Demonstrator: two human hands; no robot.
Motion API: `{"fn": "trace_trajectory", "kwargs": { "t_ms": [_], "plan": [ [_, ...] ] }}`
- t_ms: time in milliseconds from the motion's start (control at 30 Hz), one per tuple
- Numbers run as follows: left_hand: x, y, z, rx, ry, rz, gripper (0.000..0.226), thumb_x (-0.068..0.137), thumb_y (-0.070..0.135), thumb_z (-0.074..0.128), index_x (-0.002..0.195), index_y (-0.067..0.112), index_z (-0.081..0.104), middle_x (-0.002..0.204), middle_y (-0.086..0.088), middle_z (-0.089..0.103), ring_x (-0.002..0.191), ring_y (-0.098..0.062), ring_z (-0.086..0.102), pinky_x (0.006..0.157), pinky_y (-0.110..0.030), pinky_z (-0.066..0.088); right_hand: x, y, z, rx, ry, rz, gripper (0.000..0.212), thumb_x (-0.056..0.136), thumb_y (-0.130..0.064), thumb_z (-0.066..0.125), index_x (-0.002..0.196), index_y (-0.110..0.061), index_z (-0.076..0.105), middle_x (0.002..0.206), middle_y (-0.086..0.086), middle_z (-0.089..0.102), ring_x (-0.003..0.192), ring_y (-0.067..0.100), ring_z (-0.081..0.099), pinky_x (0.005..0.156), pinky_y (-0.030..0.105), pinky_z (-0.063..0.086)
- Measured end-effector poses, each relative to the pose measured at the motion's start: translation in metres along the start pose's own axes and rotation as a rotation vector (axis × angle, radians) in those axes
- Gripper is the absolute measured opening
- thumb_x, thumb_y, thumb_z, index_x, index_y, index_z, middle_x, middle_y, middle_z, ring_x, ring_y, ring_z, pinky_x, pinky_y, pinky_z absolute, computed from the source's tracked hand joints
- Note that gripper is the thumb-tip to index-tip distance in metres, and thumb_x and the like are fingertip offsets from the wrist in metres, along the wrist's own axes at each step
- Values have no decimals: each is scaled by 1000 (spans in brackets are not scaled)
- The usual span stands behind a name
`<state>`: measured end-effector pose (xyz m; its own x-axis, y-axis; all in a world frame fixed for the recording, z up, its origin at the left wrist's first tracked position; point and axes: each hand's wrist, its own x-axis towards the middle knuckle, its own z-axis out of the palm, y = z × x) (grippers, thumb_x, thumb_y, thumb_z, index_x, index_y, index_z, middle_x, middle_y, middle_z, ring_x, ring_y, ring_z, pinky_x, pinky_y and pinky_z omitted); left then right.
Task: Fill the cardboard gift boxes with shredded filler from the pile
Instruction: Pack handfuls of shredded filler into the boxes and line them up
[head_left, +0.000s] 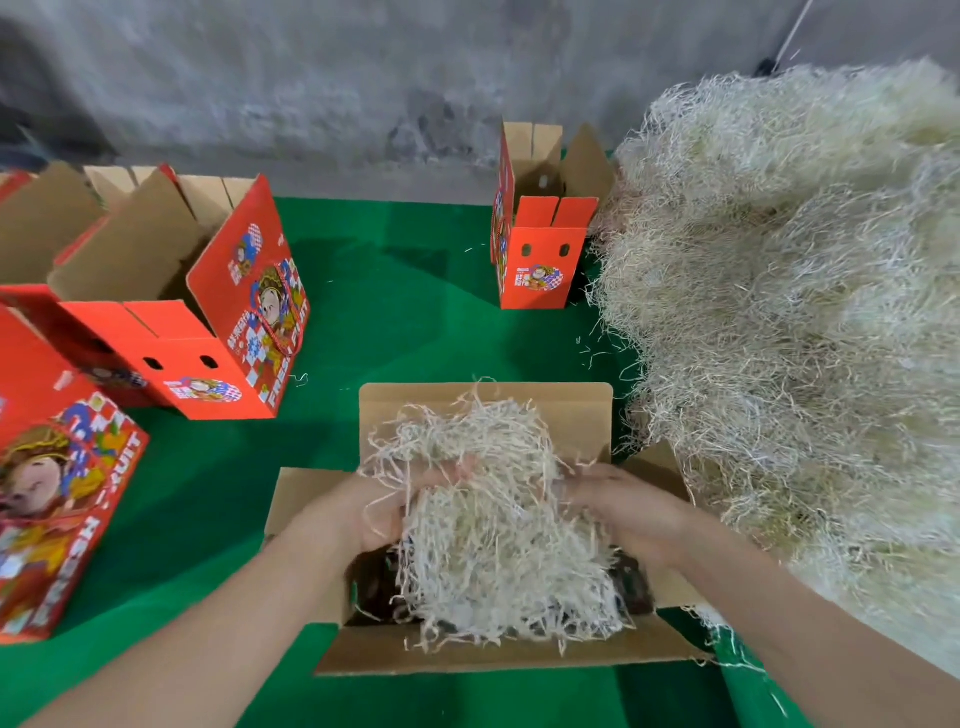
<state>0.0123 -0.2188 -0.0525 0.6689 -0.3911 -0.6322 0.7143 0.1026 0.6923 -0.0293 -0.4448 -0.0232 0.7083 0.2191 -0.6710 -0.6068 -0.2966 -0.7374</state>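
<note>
Green cloth (405, 291): left hand (384, 512), right hand (623, 506) clutch stringy filler (493, 545) over cardboard box (467, 660)

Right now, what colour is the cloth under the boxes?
The cloth is plain green, seen best in the head view.

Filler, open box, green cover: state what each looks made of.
Filler: thin, pale, curly matte strands, likely shredded paper, possibly wood wool.
Box: brown, matte cardboard with creased flaps.
Cover: flat, matte green sheet, seemingly felt or cloth.
</note>
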Motion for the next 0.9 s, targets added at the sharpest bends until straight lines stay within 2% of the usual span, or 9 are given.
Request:
{"fn": "trace_trajectory", "kwargs": {
  "t_ms": [100,200,300,367,467,633,700,767,900],
  "plan": [
    [0,-6,17,191,-147,-61,28,71,23,73,95,13,66,88,0,74,81,-11,71,62,-21,55,15,-1,22,-34,9,-5,63,84,-11,63,139,-17,34,124,-2,53,105,9,49,92,27,41],
    [-1,-6,8,417,4,0,56,47,25,87,98,13,67,110,-1,67,103,-17,60,91,-30,47,10,-4,16,26,77,-1,22,86,-13,60,108,-15,55,100,2,61,87,15,58,71,26,45],
    [-4,-3,-16,172,153,80,75,48,6,81,118,12,53,108,-8,64,97,-18,60,86,-32,47,1,6,-4,47,192,33,13,89,-22,58,96,-21,46,104,6,55,102,17,53,88,38,46],
    [-6,-1,-26,58,237,100,75,46,1,79,112,17,48,110,-12,61,102,-23,60,92,-39,45,0,14,-13,24,229,49,20,91,-23,56,106,-15,45,119,4,46,113,21,47,104,43,32],
    [-8,2,-34,4,247,62,71,48,3,80,113,7,50,107,-14,62,95,-22,61,87,-40,47,3,17,-17,83,235,58,62,90,-24,57,140,-10,23,123,5,44,111,19,39,102,39,28],
    [-9,-10,-11,203,-60,-122,63,53,23,87,111,25,63,128,0,53,131,-19,40,113,-38,26,14,9,-10,88,189,68,50,91,-25,55,133,-10,33,115,2,48,98,12,45,96,37,34],
    [1,-16,-1,288,34,-110,63,68,6,78,125,15,51,116,0,64,114,-10,56,100,-26,43,15,2,-1,46,86,64,39,87,-27,60,121,-16,44,106,-3,50,90,8,45,75,25,39],
    [9,-19,8,315,135,-64,43,80,-6,62,121,7,56,99,-6,72,94,-14,67,81,-26,54,18,1,11,-40,2,75,42,80,-27,69,114,-18,46,110,-5,51,95,8,46,81,24,39],
    [12,-19,11,312,206,-53,29,87,1,56,116,6,59,106,-12,66,100,-26,63,90,-37,51,25,3,23,-99,27,38,60,78,-14,70,131,-21,42,121,-7,56,97,5,53,84,20,46]
  ]
}}
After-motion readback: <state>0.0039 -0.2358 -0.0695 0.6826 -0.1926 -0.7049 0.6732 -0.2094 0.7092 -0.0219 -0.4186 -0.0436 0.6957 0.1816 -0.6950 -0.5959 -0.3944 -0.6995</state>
